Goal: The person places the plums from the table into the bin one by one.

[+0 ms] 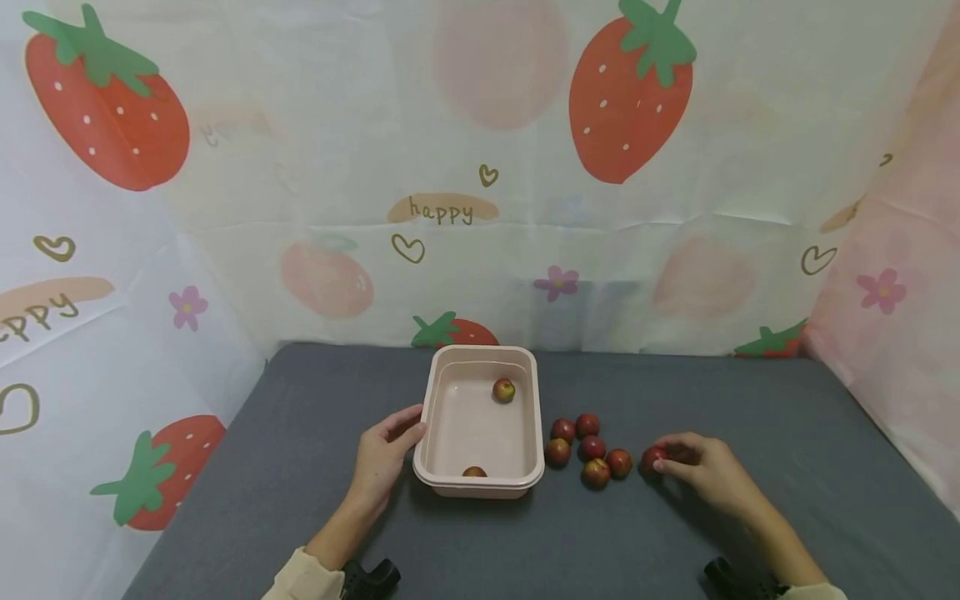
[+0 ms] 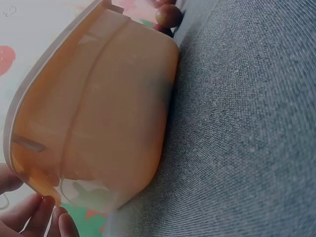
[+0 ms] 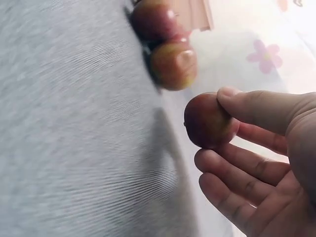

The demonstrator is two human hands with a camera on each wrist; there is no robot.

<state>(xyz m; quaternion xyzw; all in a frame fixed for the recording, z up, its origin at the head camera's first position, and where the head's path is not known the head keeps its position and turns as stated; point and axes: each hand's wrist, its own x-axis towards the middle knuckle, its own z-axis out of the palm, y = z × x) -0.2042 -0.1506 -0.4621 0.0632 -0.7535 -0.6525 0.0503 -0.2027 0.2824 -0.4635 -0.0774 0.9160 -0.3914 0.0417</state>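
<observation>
A pale pink plastic box point(image 1: 480, 487) stands on the table, with one plum point(image 1: 503, 390) near its far end and another point(image 1: 474, 472) by the near wall. My left hand point(image 1: 381, 454) grips the box's left rim, thumb above and fingers against the outside, as the left wrist view shows. To the right, my right hand point(image 1: 705, 468) pinches a dark red plum point(image 3: 210, 121) between thumb and fingertips. Several red and yellowish plums point(image 1: 592, 447) lie in a loose group between the box and my right hand.
A dark grey cloth point(image 1: 615, 542) covers the table. Behind it hangs a pale curtain point(image 1: 480, 150) printed with strawberries, hearts and flowers, which also closes off the left and right sides.
</observation>
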